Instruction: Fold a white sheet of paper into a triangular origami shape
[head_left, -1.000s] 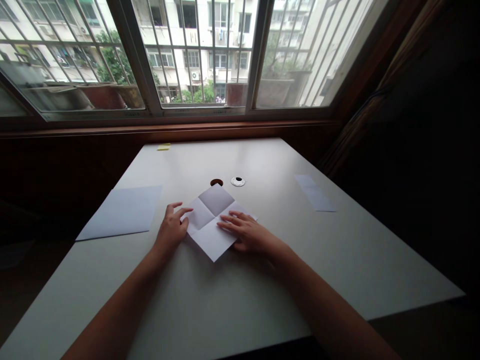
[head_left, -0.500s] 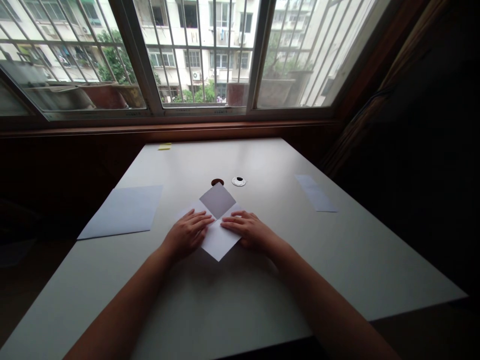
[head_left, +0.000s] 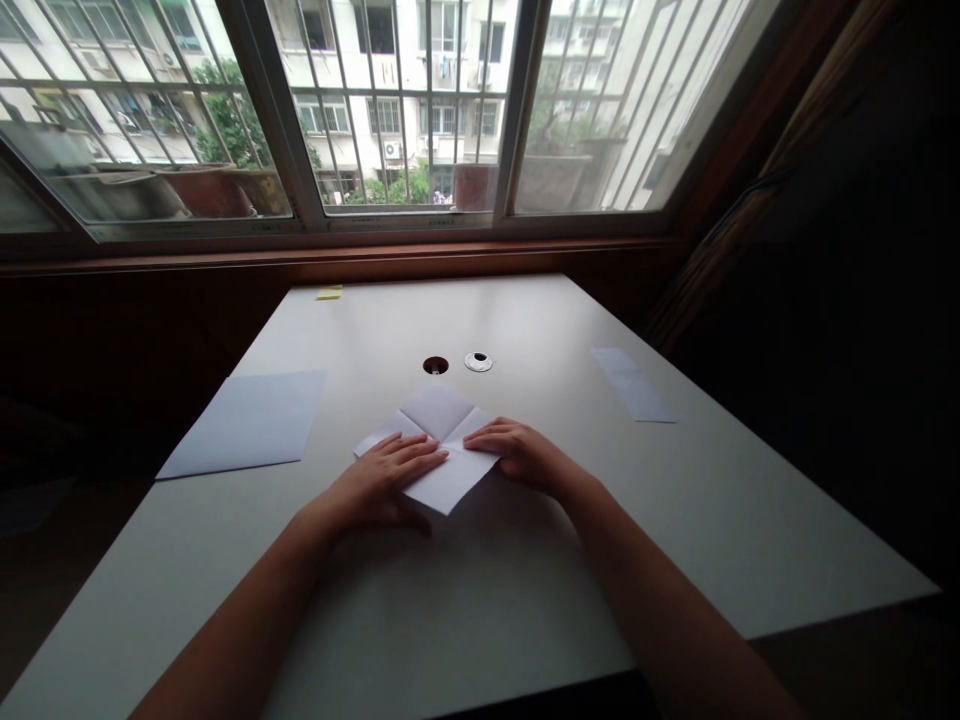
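Note:
A folded white sheet of paper (head_left: 448,485) lies on the table, turned so that one corner faces me. Creases cross near its middle, and its far square flap (head_left: 439,408) lies low. My left hand (head_left: 386,475) rests flat over the left part of the paper, fingers stretched out and thumb apart on the near side. At the right corner, my right hand (head_left: 521,450) has its fingers together on top of the paper, with the others curled below. Its thumb is hidden.
On the white table (head_left: 450,600) are a larger paper sheet (head_left: 247,420) at left and a paper strip (head_left: 631,385) at right. Beyond the folded sheet are a round hole (head_left: 436,366) and its white ring-shaped cover (head_left: 478,362). A yellow sticky note (head_left: 329,293) lies at the far edge.
The far flap, raised and grey before, is now lower and brighter, and the round hole shows fully. My left hand has spread further over the paper; my right hand has shifted slightly right.

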